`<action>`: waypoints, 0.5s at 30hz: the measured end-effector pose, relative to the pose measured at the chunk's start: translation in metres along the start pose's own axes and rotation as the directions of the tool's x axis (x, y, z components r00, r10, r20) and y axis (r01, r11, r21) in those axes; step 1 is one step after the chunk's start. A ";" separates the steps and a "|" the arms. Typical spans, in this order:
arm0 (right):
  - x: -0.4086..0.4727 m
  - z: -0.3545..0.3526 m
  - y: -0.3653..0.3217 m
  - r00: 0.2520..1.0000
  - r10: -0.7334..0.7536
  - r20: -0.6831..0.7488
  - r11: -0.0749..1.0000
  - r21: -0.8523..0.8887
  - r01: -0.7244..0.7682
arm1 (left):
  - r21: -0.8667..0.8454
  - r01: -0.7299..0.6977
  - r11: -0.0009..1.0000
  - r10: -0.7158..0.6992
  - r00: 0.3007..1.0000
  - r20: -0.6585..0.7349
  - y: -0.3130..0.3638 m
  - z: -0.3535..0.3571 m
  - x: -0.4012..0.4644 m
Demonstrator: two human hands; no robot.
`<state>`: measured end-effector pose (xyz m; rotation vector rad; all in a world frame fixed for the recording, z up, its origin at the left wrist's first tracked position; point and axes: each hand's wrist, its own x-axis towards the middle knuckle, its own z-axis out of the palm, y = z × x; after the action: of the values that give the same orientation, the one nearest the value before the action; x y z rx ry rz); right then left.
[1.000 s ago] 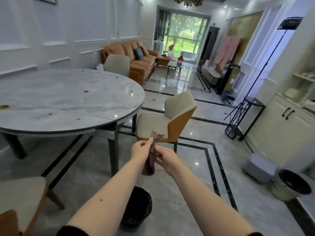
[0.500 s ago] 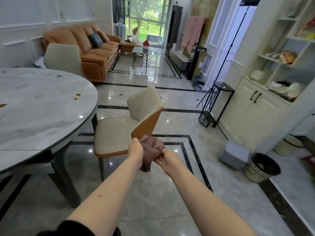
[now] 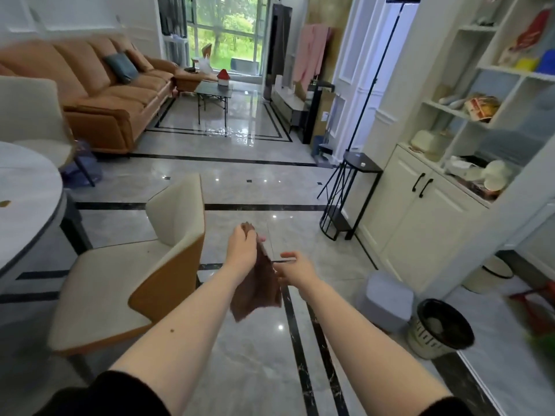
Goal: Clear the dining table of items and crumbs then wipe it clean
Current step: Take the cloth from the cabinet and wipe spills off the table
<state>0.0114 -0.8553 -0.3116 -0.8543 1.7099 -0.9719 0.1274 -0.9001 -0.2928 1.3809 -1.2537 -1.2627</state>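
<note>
A brown cloth [image 3: 258,286] hangs in front of me over the floor. My left hand [image 3: 241,250] grips its top corner, which sticks out above the fingers. Just to the right of the cloth is my right hand [image 3: 295,267], its fingers loosely spread and touching the cloth's edge at most. The round marble dining table [image 3: 27,199] shows only at the far left edge, with a small brown crumb [image 3: 5,203] on it.
A cream and orange chair [image 3: 126,274] stands between me and the table. A black-lined waste bin [image 3: 441,328] and a grey lidded bin [image 3: 387,298] sit on the floor at the right, below a white cabinet [image 3: 420,223]. A black stand [image 3: 345,199] is beyond.
My view has turned right, so the table slid out to the left. The cloth was bunched between both hands; now the right hand has let go and the cloth hangs from the left.
</note>
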 end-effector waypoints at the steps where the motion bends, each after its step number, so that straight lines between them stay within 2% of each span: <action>1: 0.021 -0.005 -0.007 0.999 -0.047 0.005 0.996 -0.071 0.047 | -0.031 -0.010 0.999 0.010 1.000 -0.004 0.005 0.009 0.016; 4: 0.077 -0.009 -0.027 0.988 -0.150 0.043 0.966 -0.208 0.155 | -0.077 -0.025 0.997 0.024 1.000 -0.019 0.016 0.027 0.069; 7: 0.145 -0.005 -0.050 0.980 -0.155 0.123 0.940 -0.286 0.184 | -0.097 -0.020 0.995 0.015 0.998 -0.053 0.022 0.042 0.139; 11: 0.228 0.007 -0.089 0.947 -0.168 0.274 0.941 -0.241 0.237 | -0.208 0.005 0.978 -0.023 0.996 -0.082 0.029 0.054 0.234; 15: 0.305 0.021 -0.131 0.933 -0.218 0.287 0.912 -0.282 0.300 | -0.248 0.029 0.968 -0.073 0.983 -0.170 0.044 0.050 0.315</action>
<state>-0.0446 -1.1828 -0.3186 -1.3908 1.5806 -0.7247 0.0675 -1.2165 -0.2952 1.3201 -0.9125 -1.2525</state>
